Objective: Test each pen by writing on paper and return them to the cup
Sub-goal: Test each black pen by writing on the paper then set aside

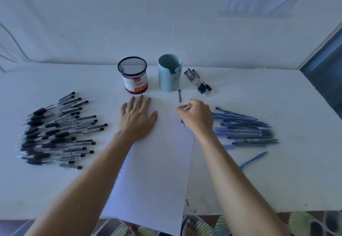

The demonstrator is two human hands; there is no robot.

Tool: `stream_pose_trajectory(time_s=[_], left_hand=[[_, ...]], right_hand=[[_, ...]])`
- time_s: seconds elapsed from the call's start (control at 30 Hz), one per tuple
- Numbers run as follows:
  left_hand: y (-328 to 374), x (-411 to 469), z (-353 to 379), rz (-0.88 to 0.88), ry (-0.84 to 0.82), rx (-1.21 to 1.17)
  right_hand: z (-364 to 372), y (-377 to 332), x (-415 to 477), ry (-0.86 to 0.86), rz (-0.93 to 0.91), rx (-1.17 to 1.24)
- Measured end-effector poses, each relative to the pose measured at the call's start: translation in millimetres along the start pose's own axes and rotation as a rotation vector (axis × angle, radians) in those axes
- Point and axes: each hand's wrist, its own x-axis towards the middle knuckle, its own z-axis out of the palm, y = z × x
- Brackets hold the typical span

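Note:
A white sheet of paper (157,161) lies on the white table, its near end hanging over the table's front edge. My left hand (137,116) presses flat on the paper's top left, fingers spread. My right hand (196,117) is curled at the paper's top right and pinches a clear pen (186,107) with a dark tip showing below the hand. Behind the paper stand a black mesh cup (133,74) with a red and white label and a light blue cup (169,73). No pens show above either cup's rim.
A large pile of black pens (57,132) lies to the left and a pile of blue pens (244,128) to the right, with one blue pen (253,159) apart. Several black pens (199,81) lie right of the blue cup. A small dark pen part (179,95) lies before it.

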Motion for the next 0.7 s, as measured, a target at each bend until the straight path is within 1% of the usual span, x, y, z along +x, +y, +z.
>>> stream_pose_trajectory(time_s=[0.13, 0.23, 0.4, 0.53, 0.7], left_hand=[[2, 5, 1, 0.000, 0.046, -0.015], [3, 7, 0, -0.004, 0.075, -0.005], [2, 9, 2, 0.002, 0.105, 0.006], [1, 10, 4, 0.006, 0.112, 0.011], [0, 11, 5, 0.006, 0.119, 0.016]], right_hand=[[-25, 7, 36, 0.235, 0.060, 0.056], [-39, 12, 67, 0.310, 0.090, 0.038], [-41, 19, 109, 0.297, 0.165, -0.061], [-40, 20, 128, 0.229, 0.200, -0.109], [-38, 18, 132, 0.142, 0.170, -0.133]])
